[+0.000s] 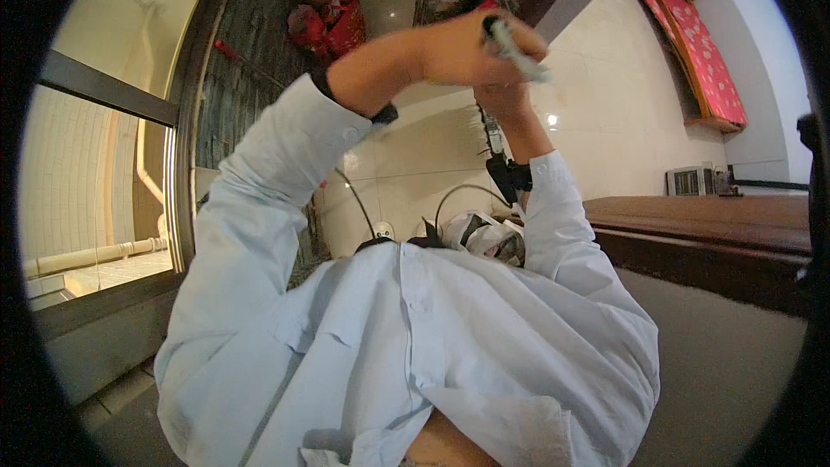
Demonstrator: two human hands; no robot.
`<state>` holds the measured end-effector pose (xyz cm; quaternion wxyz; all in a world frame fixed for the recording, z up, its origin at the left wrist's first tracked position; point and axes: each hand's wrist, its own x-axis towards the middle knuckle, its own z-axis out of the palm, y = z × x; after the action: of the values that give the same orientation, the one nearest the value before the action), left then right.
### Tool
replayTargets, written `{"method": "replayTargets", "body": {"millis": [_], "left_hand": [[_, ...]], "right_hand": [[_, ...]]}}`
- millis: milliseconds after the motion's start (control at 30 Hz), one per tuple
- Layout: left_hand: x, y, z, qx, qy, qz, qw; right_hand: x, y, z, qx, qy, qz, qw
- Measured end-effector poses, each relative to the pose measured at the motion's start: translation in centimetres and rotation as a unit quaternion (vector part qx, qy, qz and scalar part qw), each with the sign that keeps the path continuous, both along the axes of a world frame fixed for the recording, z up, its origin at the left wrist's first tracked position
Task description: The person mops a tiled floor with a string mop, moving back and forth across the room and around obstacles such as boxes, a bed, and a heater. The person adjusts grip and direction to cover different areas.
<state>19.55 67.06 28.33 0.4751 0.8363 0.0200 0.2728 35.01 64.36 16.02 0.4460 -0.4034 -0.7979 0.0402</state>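
Note:
My left hand (458,47) is raised in front of me, its fingers closed around a slim grey pen-like stick (516,52) with a dark tip. My right hand (506,99) is pressed up right under it and is mostly hidden by it, so I cannot make out its fingers. Both arms wear light blue shirt sleeves. A black strap with a small black device (508,175) sits on my right wrist. A black band (380,112) shows at my left wrist.
A dark-framed window (177,164) runs along the left. Pale floor tiles (605,104) lie below, with red bags (333,24) further off. A dark wooden table (709,225) is to the right, a grey appliance (689,180) and a red-covered bed (705,56) beyond.

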Motion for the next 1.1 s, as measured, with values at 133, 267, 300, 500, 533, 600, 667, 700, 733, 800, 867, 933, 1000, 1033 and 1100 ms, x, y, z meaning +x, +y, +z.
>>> {"method": "replayTargets", "body": {"millis": [133,267,300,500,533,600,667,700,733,800,867,933,1000,1033,1100], "left_hand": [[-0.7,1.4,-13.6,-0.096,-0.029,0.079,0.992],[-1.1,-0.5,-24.8,-0.185,-0.011,0.120,0.975],[-1.9,-0.6,-26.3,-0.214,0.028,0.102,0.971],[-9.7,0.6,-26.9,-0.151,-0.002,0.156,0.976],[-11.3,0.3,-26.3,-0.165,0.039,0.185,0.968],[-13.0,1.0,-25.6,-0.202,0.049,0.188,0.960],[-14.6,1.8,-25.2,-0.223,0.072,0.194,0.953],[-15.3,1.8,-25.2,-0.222,0.092,0.190,0.952],[-15.9,1.7,-25.3,-0.214,0.106,0.192,0.952],[-17.1,0.8,-25.7,-0.181,0.082,0.184,0.963],[-18.4,-0.5,-26.0,-0.143,0.066,0.199,0.967],[-19.2,-2.8,-26.2,-0.201,0.073,0.257,0.943],[-18.8,-5.1,-26.0,-0.196,0.089,0.302,0.929],[-18.6,-6.2,-25.7,-0.198,0.097,0.324,0.920],[-17.2,-8.0,-25.0,-0.225,0.080,0.327,0.914]], "right_hand": [[-1.0,2.4,-11.3,-0.227,-0.102,-0.039,0.968],[-2.8,-0.2,-20.1,-0.380,0.262,0.092,0.882],[-3.6,-0.7,-21.6,-0.463,0.411,0.110,0.777],[-12.3,0.7,-25.3,-0.335,0.299,0.057,0.892],[-13.3,0.7,-25.0,-0.317,0.215,0.016,0.923],[-15.9,2.0,-24.6,-0.273,0.281,0.046,0.919],[-17.8,2.5,-24.3,-0.190,0.231,-0.040,0.953],[-18.6,2.4,-24.3,-0.185,0.262,0.000,0.947],[-19.3,2.4,-24.4,-0.179,0.292,0.039,0.939],[-20.7,2.3,-25.0,-0.121,0.299,0.098,0.942],[-22.4,1.2,-25.8,-0.189,0.280,0.068,0.939],[-23.1,0.2,-26.6,-0.241,0.266,0.069,0.931],[-22.9,-1.7,-26.8,-0.324,0.241,0.077,0.912],[-22.7,-2.5,-26.8,-0.363,0.226,0.083,0.900],[-21.7,-4.1,-26.3,-0.398,0.243,0.091,0.880]]}}
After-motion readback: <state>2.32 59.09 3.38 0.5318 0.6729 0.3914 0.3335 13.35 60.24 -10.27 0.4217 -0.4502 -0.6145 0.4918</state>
